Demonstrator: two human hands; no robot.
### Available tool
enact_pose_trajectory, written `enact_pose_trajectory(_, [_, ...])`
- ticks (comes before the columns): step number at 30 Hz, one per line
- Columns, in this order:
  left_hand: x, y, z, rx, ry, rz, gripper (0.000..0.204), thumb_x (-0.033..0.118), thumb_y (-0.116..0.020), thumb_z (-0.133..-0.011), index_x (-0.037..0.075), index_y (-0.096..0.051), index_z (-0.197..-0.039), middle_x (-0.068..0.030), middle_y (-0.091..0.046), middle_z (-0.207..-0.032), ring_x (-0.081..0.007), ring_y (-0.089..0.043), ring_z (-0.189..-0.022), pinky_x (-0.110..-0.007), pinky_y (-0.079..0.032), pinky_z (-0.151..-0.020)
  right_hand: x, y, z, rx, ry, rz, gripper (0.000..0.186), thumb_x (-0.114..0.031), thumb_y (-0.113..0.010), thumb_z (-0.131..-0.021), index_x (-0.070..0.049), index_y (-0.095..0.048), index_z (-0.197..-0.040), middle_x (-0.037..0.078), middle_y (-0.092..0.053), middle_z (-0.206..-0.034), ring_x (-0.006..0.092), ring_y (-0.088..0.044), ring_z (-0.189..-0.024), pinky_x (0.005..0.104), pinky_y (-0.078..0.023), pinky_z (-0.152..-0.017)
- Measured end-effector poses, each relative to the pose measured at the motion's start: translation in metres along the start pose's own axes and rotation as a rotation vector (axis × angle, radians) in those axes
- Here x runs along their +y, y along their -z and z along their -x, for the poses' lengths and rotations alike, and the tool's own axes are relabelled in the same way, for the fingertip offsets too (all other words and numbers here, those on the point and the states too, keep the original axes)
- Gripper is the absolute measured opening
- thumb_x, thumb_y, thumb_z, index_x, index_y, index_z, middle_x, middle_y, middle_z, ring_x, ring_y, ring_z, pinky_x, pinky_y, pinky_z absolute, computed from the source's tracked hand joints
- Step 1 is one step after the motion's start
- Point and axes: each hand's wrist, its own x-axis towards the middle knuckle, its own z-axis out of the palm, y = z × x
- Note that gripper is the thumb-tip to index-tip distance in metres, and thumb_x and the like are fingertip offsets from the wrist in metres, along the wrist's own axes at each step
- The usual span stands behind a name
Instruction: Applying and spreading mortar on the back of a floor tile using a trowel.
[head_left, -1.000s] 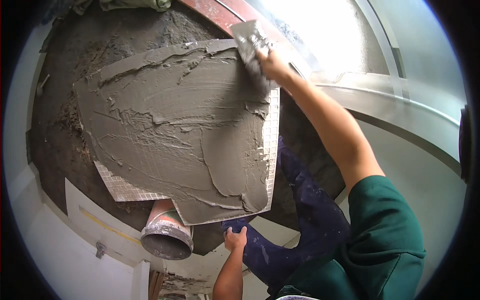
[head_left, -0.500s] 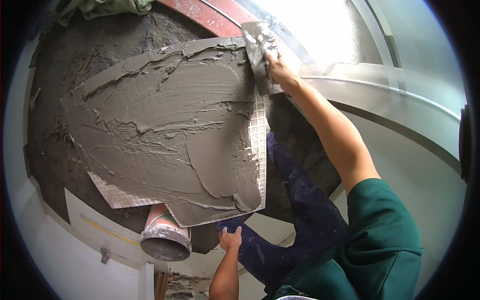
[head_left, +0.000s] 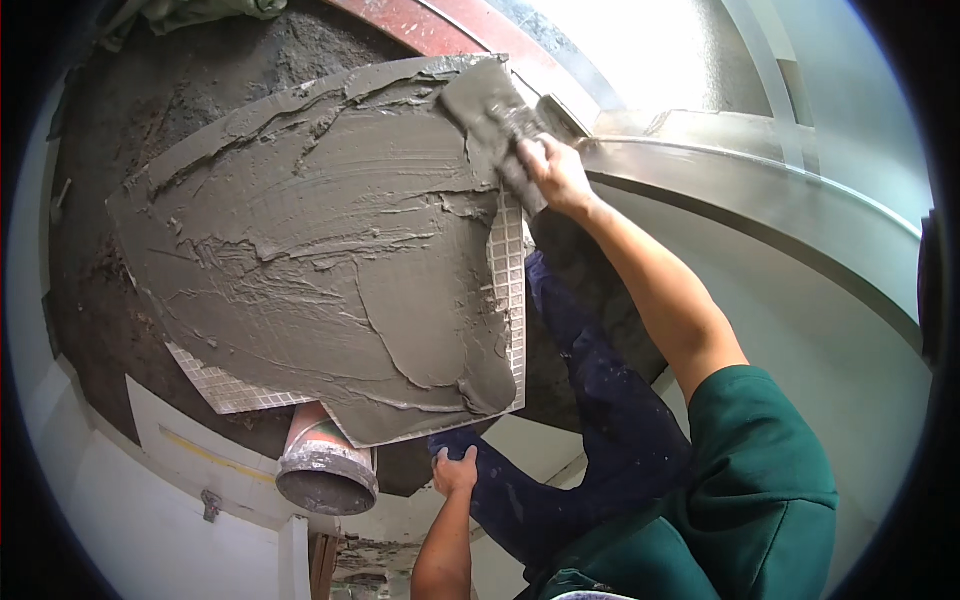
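My right hand (head_left: 555, 175) grips a flat rectangular trowel (head_left: 487, 108), whose blade is smeared with grey mortar. The blade lies at the top right corner of a big tile, touching or just over the mortar (head_left: 320, 250) spread thickly on it. Most of the tile's back is coated; its bare white waffle-patterned strip (head_left: 516, 290) shows along the right edge, and another bare patch (head_left: 225, 388) at the lower left. My left hand (head_left: 456, 470) rests on my knee in dark blue trousers, thumb apart from the fingers, holding nothing; its fingertips are partly hidden.
A mortar-stained bucket (head_left: 328, 475) lies tilted by the tile's lower edge. Dark rough floor (head_left: 100, 220) surrounds the tile on the left. A red board (head_left: 430, 25) and a metal-framed glass panel (head_left: 850, 120) stand beyond. Green cloth (head_left: 205, 10) lies at the top left.
The trowel has swung left from beyond the tile's right corner onto the mortar there, its blade turning flatter. My left hand stays on my knee.
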Motion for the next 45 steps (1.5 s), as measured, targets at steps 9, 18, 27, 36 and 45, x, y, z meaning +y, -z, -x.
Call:
enact_pose_trajectory(9, [0.0, 0.005, 0.0, -0.021, 0.022, -0.001, 0.073, 0.051, -0.078, -0.071, 0.012, -0.061, -0.129, -0.0149, -0.057, -0.135, -0.0334, -0.057, -0.122, -0.046, -0.046, -0.1, 0.025, 0.017, 0.03, 0.115, -0.442, -0.627, 0.039, -0.041, -0.051, -0.102, -0.008, -0.052, -0.081, 0.0, -0.047, -0.059, 0.0099, -0.04, -0.041, 0.0276, -0.032, -0.038])
enact_pose_trajectory(18, [-0.004, 0.001, -0.002, -0.01, 0.009, 0.005, 0.075, 0.054, -0.077, -0.071, 0.011, -0.06, -0.13, -0.0147, -0.056, -0.137, -0.0328, -0.056, -0.123, -0.046, -0.046, -0.101, -0.024, 0.014, 0.017, -0.063, -0.272, -0.623, 0.036, -0.039, -0.051, -0.103, -0.011, -0.05, -0.081, -0.002, -0.045, -0.059, 0.0074, -0.038, -0.044, 0.025, -0.03, -0.039])
enact_pose_trajectory(27, [-0.006, -0.001, -0.002, -0.026, 0.021, 0.053, 0.076, 0.054, -0.076, -0.071, 0.011, -0.059, -0.132, -0.0149, -0.055, -0.137, -0.0322, -0.056, -0.124, -0.045, -0.045, -0.103, -0.034, -0.035, 0.011, 0.024, -0.114, -0.512, 0.035, -0.039, -0.049, -0.104, -0.011, -0.054, -0.083, -0.004, -0.045, -0.059, 0.0056, -0.038, -0.045, 0.0237, -0.029, -0.039])
enact_pose_trajectory(36, [-0.017, 0.0, -0.007, -0.043, -0.002, 0.094, 0.077, 0.057, -0.074, -0.072, 0.011, -0.057, -0.132, -0.0165, -0.054, -0.138, -0.0319, -0.057, -0.122, -0.043, -0.048, -0.1, -0.151, -0.138, -0.011, -0.2, -0.184, -0.529, 0.04, -0.043, -0.05, -0.102, -0.009, -0.053, -0.081, -0.003, -0.043, -0.066, 0.0074, -0.037, -0.053, 0.0274, -0.031, -0.046])
enact_pose_trajectory(45, [-0.031, 0.006, -0.007, -0.057, -0.007, 0.172, 0.075, 0.056, -0.074, -0.073, 0.011, -0.058, -0.132, -0.0161, -0.053, -0.136, -0.033, -0.057, -0.121, -0.044, -0.049, -0.097, -0.312, -0.304, -0.05, -0.292, 0.043, -0.27, 0.059, -0.051, -0.047, -0.097, 0.006, -0.063, -0.097, 0.026, -0.063, -0.081, 0.0392, -0.064, -0.083, 0.048, -0.048, -0.08])
